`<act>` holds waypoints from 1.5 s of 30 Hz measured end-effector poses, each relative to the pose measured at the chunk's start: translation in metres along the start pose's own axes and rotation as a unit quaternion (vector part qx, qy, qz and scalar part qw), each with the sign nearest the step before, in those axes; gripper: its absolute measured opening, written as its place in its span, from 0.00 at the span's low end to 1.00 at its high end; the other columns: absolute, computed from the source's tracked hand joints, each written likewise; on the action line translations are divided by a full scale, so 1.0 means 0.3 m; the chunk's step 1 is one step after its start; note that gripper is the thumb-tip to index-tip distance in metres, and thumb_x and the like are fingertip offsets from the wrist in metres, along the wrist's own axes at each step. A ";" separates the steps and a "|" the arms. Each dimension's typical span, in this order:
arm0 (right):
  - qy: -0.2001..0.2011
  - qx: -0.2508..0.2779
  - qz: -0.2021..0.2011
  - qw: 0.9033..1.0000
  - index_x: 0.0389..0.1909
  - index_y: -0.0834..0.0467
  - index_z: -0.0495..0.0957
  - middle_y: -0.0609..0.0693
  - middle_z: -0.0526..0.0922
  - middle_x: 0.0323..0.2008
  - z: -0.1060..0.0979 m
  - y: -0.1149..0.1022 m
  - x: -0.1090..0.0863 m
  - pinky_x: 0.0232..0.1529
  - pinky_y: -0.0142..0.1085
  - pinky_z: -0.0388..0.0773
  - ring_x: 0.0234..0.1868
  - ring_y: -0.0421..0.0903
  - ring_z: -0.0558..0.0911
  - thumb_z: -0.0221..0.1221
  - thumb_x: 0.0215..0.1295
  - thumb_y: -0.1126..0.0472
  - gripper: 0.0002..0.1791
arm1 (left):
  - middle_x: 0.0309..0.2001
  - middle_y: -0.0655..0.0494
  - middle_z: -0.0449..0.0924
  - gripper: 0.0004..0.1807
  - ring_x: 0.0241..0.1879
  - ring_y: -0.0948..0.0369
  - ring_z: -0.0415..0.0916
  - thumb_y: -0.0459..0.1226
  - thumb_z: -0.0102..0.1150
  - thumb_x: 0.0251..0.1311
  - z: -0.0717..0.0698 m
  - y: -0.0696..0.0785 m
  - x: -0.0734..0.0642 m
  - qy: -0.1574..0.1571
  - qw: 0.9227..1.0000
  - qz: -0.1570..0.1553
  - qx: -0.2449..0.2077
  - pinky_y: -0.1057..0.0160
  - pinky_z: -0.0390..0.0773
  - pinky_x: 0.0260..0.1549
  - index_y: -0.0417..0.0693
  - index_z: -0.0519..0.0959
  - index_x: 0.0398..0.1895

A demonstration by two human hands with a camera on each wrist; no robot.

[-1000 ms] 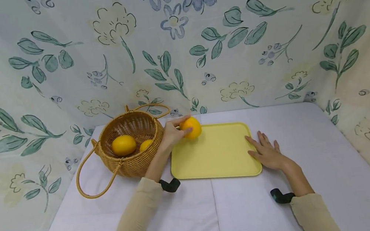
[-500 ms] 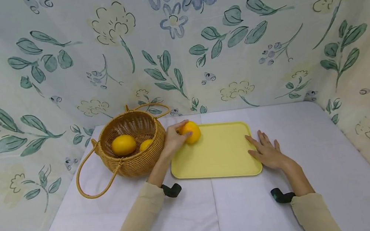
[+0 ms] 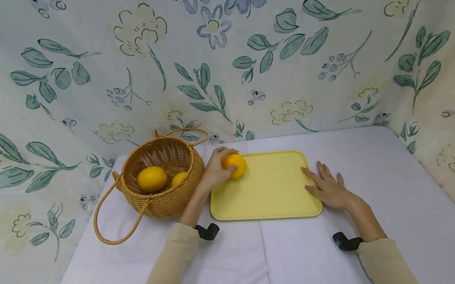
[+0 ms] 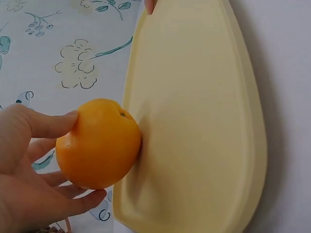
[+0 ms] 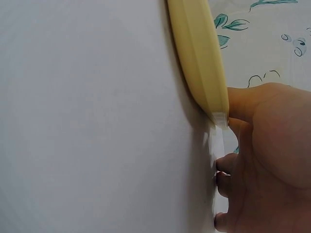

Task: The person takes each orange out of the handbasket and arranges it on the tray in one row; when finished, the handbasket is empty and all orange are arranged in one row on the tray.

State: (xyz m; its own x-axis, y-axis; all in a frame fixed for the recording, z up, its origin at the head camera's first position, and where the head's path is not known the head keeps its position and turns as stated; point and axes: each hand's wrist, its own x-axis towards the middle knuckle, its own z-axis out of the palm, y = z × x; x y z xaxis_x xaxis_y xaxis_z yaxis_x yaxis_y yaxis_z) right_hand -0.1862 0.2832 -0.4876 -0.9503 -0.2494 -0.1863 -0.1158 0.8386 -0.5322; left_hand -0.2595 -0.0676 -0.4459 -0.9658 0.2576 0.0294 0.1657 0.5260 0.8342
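Note:
My left hand (image 3: 217, 170) grips an orange (image 4: 98, 144) between thumb and fingers. The orange is low over the back left corner of a yellow rectangular tray (image 3: 269, 188), and in the left wrist view its shadow falls on the tray. My right hand (image 3: 329, 188) lies with fingers spread at the tray's right side, thumb and index fingertip at the rim. In the right wrist view the tray's edge (image 5: 201, 58) stands right by the thumb, and the other fingertips rest on the cloth.
Left of the tray stands a wicker basket (image 3: 157, 206) with two looped handles, one hanging towards the front left. Inside show two yellow-orange fruits (image 3: 152, 178), one partly hidden by the rim. A white cloth (image 3: 239, 264) covers the table; a floral curtain (image 3: 219, 60) rises behind.
My left hand has lowered the orange and brought it slightly nearer over the tray's back left part. The right hand, tray and basket have stayed in place.

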 end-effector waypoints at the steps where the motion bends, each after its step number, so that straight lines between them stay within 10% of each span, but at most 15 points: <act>1: 0.000 0.000 0.000 1.000 0.82 0.59 0.51 0.76 0.30 0.80 0.000 0.000 0.000 0.70 0.76 0.19 0.80 0.76 0.31 0.47 0.81 0.45 0.38 | 0.75 0.43 0.62 0.24 0.76 0.43 0.60 0.31 0.67 0.65 0.001 0.001 -0.001 -0.003 1.000 0.000 0.001 0.42 0.56 0.79 0.51 0.78 0.65; 17: 0.008 0.005 -0.001 1.000 0.82 0.59 0.51 0.76 0.30 0.80 -0.003 -0.002 -0.004 0.70 0.76 0.18 0.80 0.76 0.31 0.48 0.81 0.45 0.38 | 0.69 0.42 0.72 0.30 0.67 0.46 0.71 0.33 0.70 0.63 -0.013 0.023 -0.007 -0.012 0.997 -0.015 0.069 0.44 0.68 0.73 0.51 0.76 0.69; 26: 0.003 0.004 0.002 1.000 0.82 0.59 0.51 0.76 0.29 0.80 -0.005 0.001 -0.004 0.70 0.76 0.18 0.80 0.75 0.30 0.48 0.81 0.45 0.38 | 0.64 0.37 0.68 0.32 0.62 0.41 0.69 0.37 0.76 0.57 0.035 0.003 -0.008 0.095 0.993 -0.004 0.066 0.41 0.68 0.69 0.53 0.79 0.68; 37: 0.003 0.001 0.007 1.000 0.82 0.58 0.50 0.75 0.29 0.80 -0.001 0.005 -0.002 0.71 0.75 0.18 0.80 0.75 0.30 0.48 0.81 0.45 0.38 | 0.62 0.38 0.67 0.32 0.57 0.41 0.72 0.43 0.75 0.59 0.129 0.001 -0.014 0.235 0.966 -0.034 0.103 0.44 0.74 0.60 0.55 0.78 0.68; 45: 0.002 0.006 0.005 1.000 0.82 0.58 0.51 0.75 0.29 0.80 -0.003 -0.004 -0.006 0.70 0.75 0.18 0.80 0.75 0.29 0.48 0.81 0.46 0.38 | 0.65 0.38 0.67 0.32 0.59 0.40 0.73 0.42 0.73 0.61 0.146 -0.007 -0.023 0.244 0.961 -0.037 0.127 0.43 0.76 0.60 0.48 0.72 0.67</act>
State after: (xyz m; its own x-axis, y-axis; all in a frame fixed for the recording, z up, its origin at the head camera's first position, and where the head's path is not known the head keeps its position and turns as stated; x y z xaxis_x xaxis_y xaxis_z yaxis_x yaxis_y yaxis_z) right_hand -0.1846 0.2830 -0.4859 -0.9524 -0.2388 -0.1896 -0.1022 0.8359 -0.5393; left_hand -0.2445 -0.0348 -0.4720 -0.9452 -0.1658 0.2812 0.0765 0.7249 0.6845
